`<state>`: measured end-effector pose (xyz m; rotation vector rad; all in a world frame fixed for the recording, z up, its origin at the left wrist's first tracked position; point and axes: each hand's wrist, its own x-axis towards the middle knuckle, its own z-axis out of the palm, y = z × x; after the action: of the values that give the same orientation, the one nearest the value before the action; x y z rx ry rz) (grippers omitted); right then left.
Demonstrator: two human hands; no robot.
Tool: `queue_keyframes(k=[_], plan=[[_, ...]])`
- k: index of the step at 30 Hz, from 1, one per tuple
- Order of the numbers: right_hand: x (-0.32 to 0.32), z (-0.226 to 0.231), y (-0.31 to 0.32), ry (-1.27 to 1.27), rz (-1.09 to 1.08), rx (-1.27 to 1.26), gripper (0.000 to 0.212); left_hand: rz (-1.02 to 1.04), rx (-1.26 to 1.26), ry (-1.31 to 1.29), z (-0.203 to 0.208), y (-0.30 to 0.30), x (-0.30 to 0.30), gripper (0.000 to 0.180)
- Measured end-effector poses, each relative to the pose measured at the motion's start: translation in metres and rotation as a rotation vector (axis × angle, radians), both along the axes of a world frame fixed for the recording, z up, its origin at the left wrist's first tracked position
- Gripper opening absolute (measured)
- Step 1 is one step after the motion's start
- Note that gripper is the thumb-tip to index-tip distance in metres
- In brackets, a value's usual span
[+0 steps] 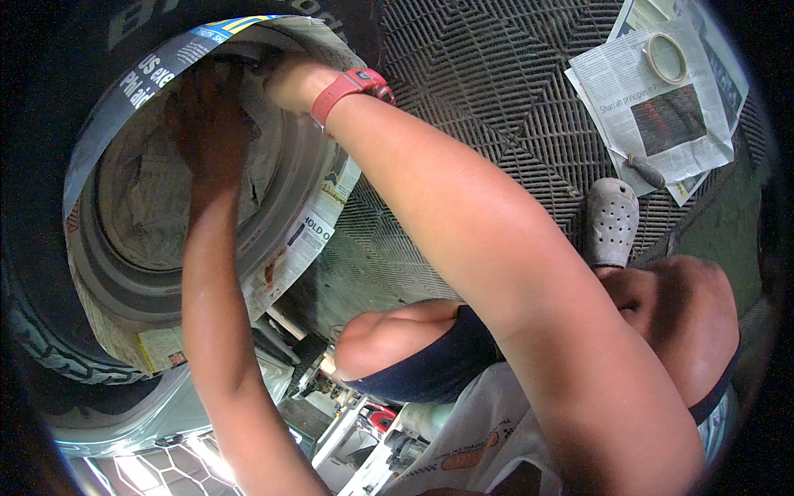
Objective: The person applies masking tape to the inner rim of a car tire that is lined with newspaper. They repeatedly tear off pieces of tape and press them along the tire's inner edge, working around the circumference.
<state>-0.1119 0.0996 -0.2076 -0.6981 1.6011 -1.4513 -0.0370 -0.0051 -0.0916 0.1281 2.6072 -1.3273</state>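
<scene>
Both my hands are inside a wheel rim (pixel 289 177) whose edge is ringed by newspaper sheets (pixel 103 136) against the black tire (pixel 37 273). My left hand (pixel 213 120) is in shadow near the top of the rim, its fingers stretched upward and apart. Beside it, my right hand (pixel 291 83) is bent with the fingers curled at the upper right inner edge; shadow hides the fingertips and whatever they pinch. A red wristwatch (pixel 351 91) circles my right wrist. More paper (pixel 153 194) covers the middle of the wheel.
At the upper right, a roll of masking tape (pixel 665 59) and a screwdriver (pixel 645 171) lie on loose newspaper (pixel 608 78) over the grey slatted floor mat (pixel 463 74). My grey clog (pixel 613 219) is close by. Bodywork (pixel 157 413) shows at the lower left.
</scene>
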Motion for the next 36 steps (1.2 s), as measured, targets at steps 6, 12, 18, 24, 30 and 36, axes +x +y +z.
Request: queue_keyframes(k=[6, 12, 18, 24, 30, 36], plan=[[0.004, 0.005, 0.008, -0.118, 0.024, 0.005, 0.048, -0.035, 0.011, 0.022, -0.007, 0.007, 0.004, 0.048], [0.027, -0.019, -0.011, 0.121, -0.119, -0.038, 0.044, -0.08, -0.046, -0.091, -0.017, -0.012, 0.01, 0.052], [0.066, -0.043, -0.025, 0.041, -0.501, -0.056, 0.04, -0.063, -0.079, -0.138, -0.018, -0.01, 0.002, 0.053], [0.077, -0.011, 0.029, -0.091, -0.402, -0.081, 0.033, -0.055, 0.017, -0.134, -0.004, -0.005, 0.011, 0.052], [0.07, -0.013, 0.01, 0.035, -0.428, 0.126, 0.026, -0.101, 0.041, -0.13, -0.003, -0.001, 0.004, 0.051], [0.086, -0.013, 0.013, 0.029, -0.387, 0.044, 0.037, -0.092, -0.032, -0.153, -0.002, 0.001, 0.007, 0.05]])
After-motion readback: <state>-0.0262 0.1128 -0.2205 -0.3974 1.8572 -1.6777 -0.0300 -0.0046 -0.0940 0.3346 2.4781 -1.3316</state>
